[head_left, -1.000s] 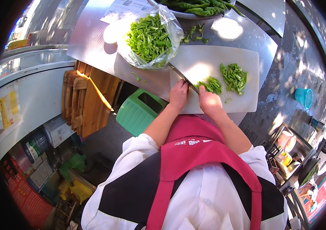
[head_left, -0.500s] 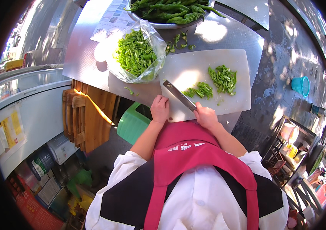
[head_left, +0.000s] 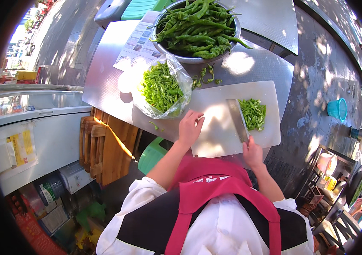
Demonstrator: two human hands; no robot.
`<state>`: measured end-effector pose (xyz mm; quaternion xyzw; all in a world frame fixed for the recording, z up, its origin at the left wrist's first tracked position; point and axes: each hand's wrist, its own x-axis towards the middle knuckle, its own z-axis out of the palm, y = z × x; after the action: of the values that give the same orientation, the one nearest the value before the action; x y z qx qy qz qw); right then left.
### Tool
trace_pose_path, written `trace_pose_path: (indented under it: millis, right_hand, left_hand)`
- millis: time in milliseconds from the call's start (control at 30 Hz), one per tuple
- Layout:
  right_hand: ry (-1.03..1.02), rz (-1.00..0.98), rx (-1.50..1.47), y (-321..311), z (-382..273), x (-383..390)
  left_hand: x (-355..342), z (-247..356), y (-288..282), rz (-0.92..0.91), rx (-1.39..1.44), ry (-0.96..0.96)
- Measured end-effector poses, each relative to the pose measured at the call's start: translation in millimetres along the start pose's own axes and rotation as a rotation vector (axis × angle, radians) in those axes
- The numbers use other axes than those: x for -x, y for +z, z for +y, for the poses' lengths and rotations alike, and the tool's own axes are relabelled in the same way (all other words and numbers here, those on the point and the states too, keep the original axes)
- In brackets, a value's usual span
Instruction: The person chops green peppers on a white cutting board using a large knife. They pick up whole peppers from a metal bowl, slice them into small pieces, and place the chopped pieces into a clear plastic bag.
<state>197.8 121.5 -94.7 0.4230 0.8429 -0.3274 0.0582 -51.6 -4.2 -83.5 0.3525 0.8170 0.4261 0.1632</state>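
My right hand (head_left: pixel 252 151) grips a cleaver (head_left: pixel 237 119), its broad blade angled along the left side of one heap of sliced green peppers (head_left: pixel 253 112) on the white cutting board (head_left: pixel 206 142). Over the board's left part, my left hand (head_left: pixel 190 127) has loosely bent fingers with nothing clearly visible in them. Just above it, a clear plastic bag (head_left: pixel 178 104) full of sliced peppers (head_left: pixel 157 87) sits on the metal table (head_left: pixel 104 80). A steel bowl (head_left: pixel 178 59) piled with whole green peppers (head_left: pixel 198 27) stands behind, with pepper stems (head_left: pixel 208 74) scattered in front of it.
Printed paper (head_left: pixel 134 38) lies at the back left. Wooden folded furniture (head_left: pixel 113 157) and a white chest freezer (head_left: pixel 40 144) are at left, a green stool (head_left: pixel 149 155) below the table. A blue basket (head_left: pixel 336 109) is on the right pavement, above a cluttered cart (head_left: pixel 334 178).
My right hand and cleaver moved right, the blade turning steeper; two pepper piles became one. My left hand lifted off the board's lower edge, rightward. The view shifted, showing more of the bowl.
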Motion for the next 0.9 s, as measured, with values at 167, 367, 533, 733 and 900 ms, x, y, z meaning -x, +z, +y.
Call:
trace_pose_path:
  millis: [167, 367, 533, 733, 900]
  right_hand:
    - [0.052, -0.151, 0.081, 28, -16, 7]
    - [0.054, -0.158, 0.071, 32, -13, 7]
    - [0.066, -0.162, 0.101, 38, -13, 8]
    - [0.049, -0.133, 0.093, 41, -11, 12]
    - [0.031, -0.142, 0.088, 38, -15, 9]
  left_hand:
    - [-131, 49, -27, 0.16, 0.022, 0.239]
    - [-278, 15, -34, 0.113, -0.448, 0.314]
    - [-309, 10, -5, -0.363, -1.026, 0.359]
    - [-329, 50, -38, -0.535, -0.933, 0.263]
    - [-300, 78, -101, -0.334, -0.56, 0.338]
